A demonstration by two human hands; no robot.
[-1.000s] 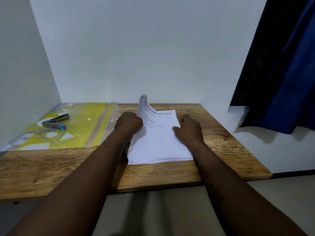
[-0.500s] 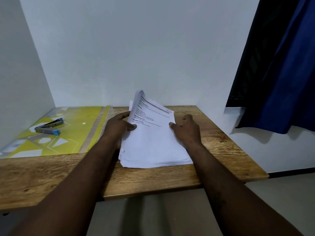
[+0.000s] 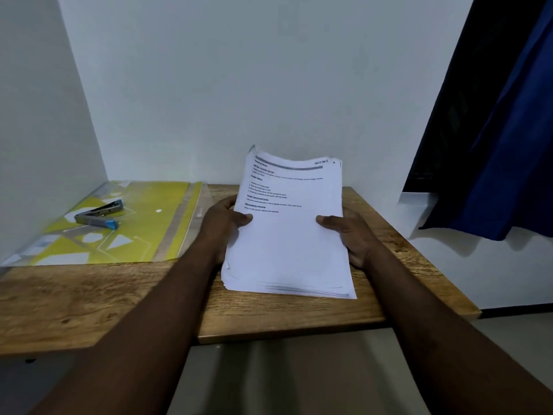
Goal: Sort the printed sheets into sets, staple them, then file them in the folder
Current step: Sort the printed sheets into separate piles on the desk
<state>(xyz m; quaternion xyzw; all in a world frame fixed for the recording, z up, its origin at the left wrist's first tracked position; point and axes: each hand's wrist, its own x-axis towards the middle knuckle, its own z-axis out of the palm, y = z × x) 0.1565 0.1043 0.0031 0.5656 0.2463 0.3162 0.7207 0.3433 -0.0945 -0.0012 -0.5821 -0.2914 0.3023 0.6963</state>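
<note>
Both hands hold the stack of printed sheets (image 3: 287, 235) by its sides: the left hand (image 3: 223, 224) and the right hand (image 3: 348, 232) each lay a thumb across the top page. The stack tilts up, its near edge resting on the wooden table (image 3: 89, 298) towards the right end. At the far left corner, a stapler (image 3: 100, 215) lies on the yellow folder (image 3: 155, 232).

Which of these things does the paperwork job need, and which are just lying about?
For the job: sheets, gripped by the left hand and right hand; stapler, lying on the folder.
Just there: table, curtain.
</note>
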